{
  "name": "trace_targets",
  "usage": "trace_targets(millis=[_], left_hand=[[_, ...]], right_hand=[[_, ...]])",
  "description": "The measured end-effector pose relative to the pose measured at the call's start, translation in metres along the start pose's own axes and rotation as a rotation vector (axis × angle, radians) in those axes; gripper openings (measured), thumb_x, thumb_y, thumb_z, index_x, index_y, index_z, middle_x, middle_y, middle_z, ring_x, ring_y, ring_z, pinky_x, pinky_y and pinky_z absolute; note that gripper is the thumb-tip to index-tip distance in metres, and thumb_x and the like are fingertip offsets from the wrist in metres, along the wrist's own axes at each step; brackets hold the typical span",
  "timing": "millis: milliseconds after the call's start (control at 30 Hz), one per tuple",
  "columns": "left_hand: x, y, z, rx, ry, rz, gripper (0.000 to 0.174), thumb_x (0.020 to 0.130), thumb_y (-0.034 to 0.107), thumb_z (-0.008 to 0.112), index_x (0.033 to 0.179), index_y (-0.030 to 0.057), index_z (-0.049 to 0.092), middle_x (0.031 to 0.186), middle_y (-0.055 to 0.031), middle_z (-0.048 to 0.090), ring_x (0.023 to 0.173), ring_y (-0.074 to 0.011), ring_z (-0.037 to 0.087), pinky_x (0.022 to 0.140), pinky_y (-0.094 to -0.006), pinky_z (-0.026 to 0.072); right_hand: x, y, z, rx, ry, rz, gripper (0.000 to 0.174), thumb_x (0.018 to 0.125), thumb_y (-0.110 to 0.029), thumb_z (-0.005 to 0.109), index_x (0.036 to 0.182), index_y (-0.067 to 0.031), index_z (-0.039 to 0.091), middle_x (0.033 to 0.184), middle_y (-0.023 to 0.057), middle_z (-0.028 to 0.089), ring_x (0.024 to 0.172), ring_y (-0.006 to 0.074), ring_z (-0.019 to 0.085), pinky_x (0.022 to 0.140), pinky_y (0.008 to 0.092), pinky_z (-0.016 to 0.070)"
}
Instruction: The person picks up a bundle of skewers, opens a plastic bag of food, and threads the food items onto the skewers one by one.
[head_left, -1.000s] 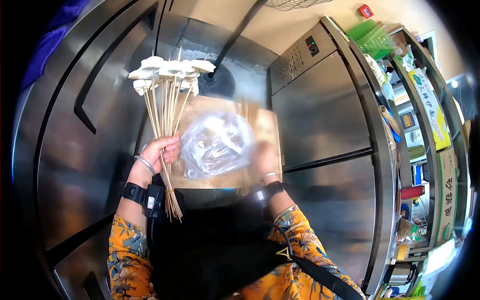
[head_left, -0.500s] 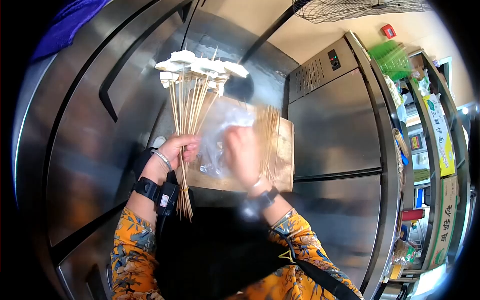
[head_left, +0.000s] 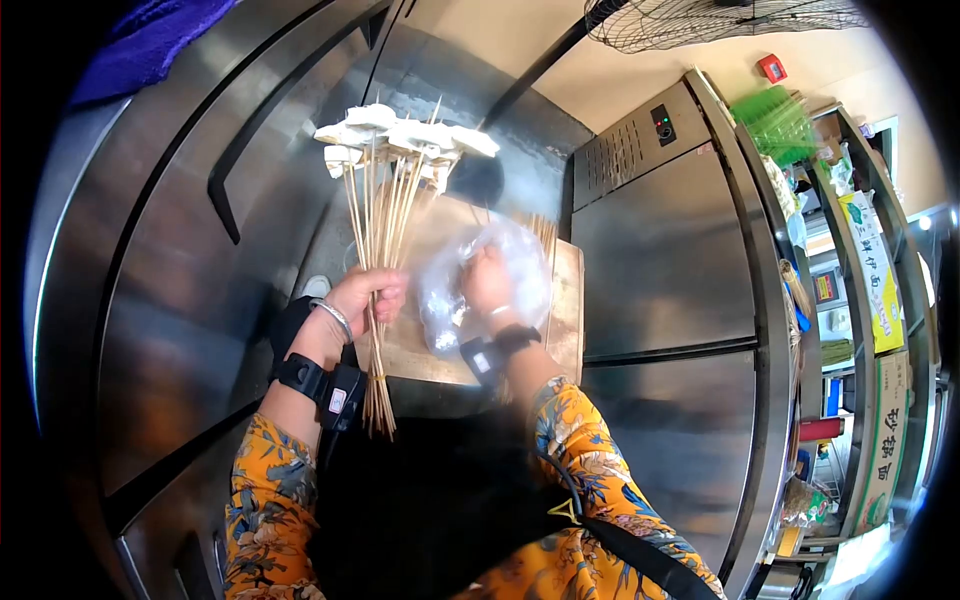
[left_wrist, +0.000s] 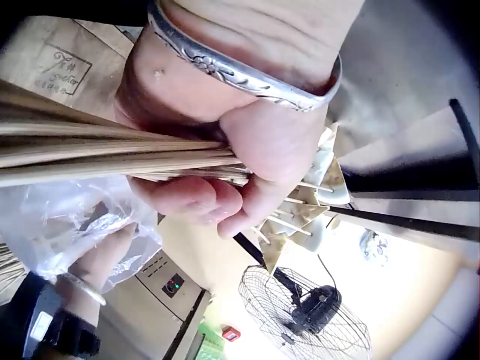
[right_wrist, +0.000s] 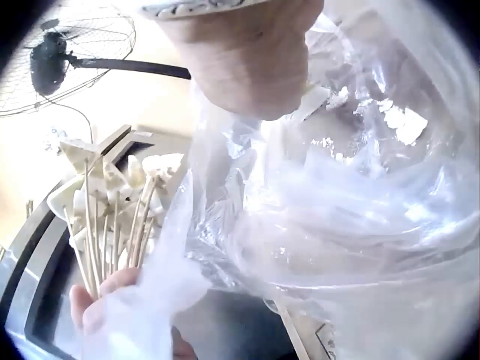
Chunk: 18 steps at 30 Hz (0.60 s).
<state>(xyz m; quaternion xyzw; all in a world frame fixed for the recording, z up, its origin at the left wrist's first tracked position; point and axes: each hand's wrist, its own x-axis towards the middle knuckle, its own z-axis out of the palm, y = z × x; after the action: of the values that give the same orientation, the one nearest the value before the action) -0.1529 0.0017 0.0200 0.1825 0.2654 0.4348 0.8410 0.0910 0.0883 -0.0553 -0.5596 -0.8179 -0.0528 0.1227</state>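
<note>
In the head view, the left hand (head_left: pixel 372 295) is gripping wooden skewers (head_left: pixel 380 240), their long axis running from six to twelve o'clock, blocky white pieces (head_left: pixel 410 132) topping them. At its three o'clock, the right hand (head_left: pixel 488 280) is touching a crinkled clear bag (head_left: pixel 530 268); whether it is pinching anything, I cannot tell. Only the right wrist view is clearly showing flaky white bits (right_wrist: pixel 406 126) inside.

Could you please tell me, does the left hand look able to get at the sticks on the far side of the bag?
Probably not: the left hand grips the skewers, and the bag and right hand are between it and the sticks.
</note>
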Motion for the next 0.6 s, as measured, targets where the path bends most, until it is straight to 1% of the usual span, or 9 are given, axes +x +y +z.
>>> trace_targets(millis=[100,200,233,300,367,400,467,500,600], left_hand=[[-0.001,0.001,-0.001,0.024,-0.001,0.007,0.025,0.084,0.016,0.061,0.063,0.0100,0.047,0.056,0.0035,0.041,0.046,-0.0067,0.042,0.043,-0.0222,0.0316],[-0.003,0.003,0.002,0.040,0.000,0.006,0.026,0.084,0.016,0.061,0.063,0.0102,0.047,0.056,0.0034,0.042,0.046,-0.0066,0.041,0.043,-0.0221,0.0311],[-0.003,0.003,0.002,0.038,-0.004,0.004,0.026,0.084,0.016,0.061,0.063,0.0102,0.047,0.056,0.0033,0.042,0.046,-0.0066,0.041,0.043,-0.0221,0.0309],[-0.001,0.001,0.001,0.039,-0.012,-0.001,0.026,0.083,0.016,0.060,0.063,0.0101,0.047,0.056,0.0032,0.042,0.046,-0.0066,0.041,0.044,-0.0219,0.0306],[0.000,0.000,-0.002,0.043,-0.014,0.002,0.026,0.084,0.017,0.060,0.063,0.0101,0.047,0.056,0.0032,0.042,0.046,-0.0065,0.041,0.044,-0.0216,0.0304],[0.000,-0.002,-0.004,0.039,-0.017,0.006,0.019,0.084,0.016,0.059,0.070,0.0098,0.048,0.058,0.0042,0.041,0.047,-0.0057,0.039,0.044,-0.0210,0.0293],[0.002,-0.003,-0.005,0.033,-0.023,0.014,0.009,0.084,0.014,0.058,0.085,0.0090,0.051,0.061,0.0060,0.040,0.047,-0.0042,0.036,0.043,-0.0197,0.0272],[0.001,-0.003,-0.004,0.038,-0.005,0.008,0.009,0.085,0.014,0.058,0.086,0.0092,0.051,0.061,0.0065,0.040,0.047,-0.0039,0.036,0.043,-0.0194,0.0270],[0.002,-0.002,-0.001,0.031,0.004,-0.004,0.009,0.085,0.014,0.057,0.088,0.0097,0.050,0.061,0.0071,0.040,0.047,-0.0036,0.036,0.043,-0.0191,0.0268]], right_hand=[[0.005,-0.003,0.008,0.058,-0.156,0.199,0.019,0.078,-0.009,0.053,0.093,-0.0017,0.063,0.092,0.0197,0.062,0.087,0.0343,0.060,0.082,0.0426,0.0465],[0.006,-0.002,0.007,0.051,-0.146,0.193,0.020,0.076,-0.012,0.057,0.092,-0.0020,0.065,0.093,0.0208,0.062,0.087,0.0343,0.061,0.081,0.0433,0.0471],[0.004,0.002,0.005,0.101,-0.203,0.216,0.021,0.076,-0.011,0.059,0.094,-0.0015,0.064,0.091,0.0203,0.062,0.087,0.0332,0.061,0.081,0.0430,0.0474],[-0.003,-0.007,-0.025,0.199,-0.318,0.267,0.025,0.074,-0.010,0.061,0.098,-0.0006,0.062,0.087,0.0194,0.062,0.086,0.0310,0.061,0.079,0.0425,0.0481],[-0.016,-0.029,-0.074,0.503,-0.298,0.387,0.032,0.076,-0.006,0.059,0.107,0.0001,0.056,0.090,0.0168,0.062,0.087,0.0255,0.061,0.076,0.0365,0.0495],[-0.025,-0.033,-0.089,0.656,-0.285,0.448,0.036,0.077,-0.003,0.058,0.112,0.0004,0.053,0.092,0.0155,0.061,0.087,0.0227,0.061,0.075,0.0336,0.0502],[-0.043,-0.020,-0.094,1.009,-0.380,0.548,0.037,0.079,-0.003,0.058,0.116,-0.0010,0.051,0.098,0.0122,0.060,0.091,0.0204,0.060,0.077,0.0322,0.0506],[-0.052,-0.015,-0.097,1.188,-0.424,0.597,0.037,0.081,-0.003,0.058,0.117,-0.0018,0.051,0.101,0.0105,0.060,0.092,0.0192,0.060,0.078,0.0315,0.0508],[-0.073,-0.022,-0.118,1.722,-0.365,0.676,0.039,0.083,-0.003,0.059,0.120,-0.0035,0.049,0.109,0.0102,0.057,0.098,0.0225,0.059,0.085,0.0332,0.0506]])
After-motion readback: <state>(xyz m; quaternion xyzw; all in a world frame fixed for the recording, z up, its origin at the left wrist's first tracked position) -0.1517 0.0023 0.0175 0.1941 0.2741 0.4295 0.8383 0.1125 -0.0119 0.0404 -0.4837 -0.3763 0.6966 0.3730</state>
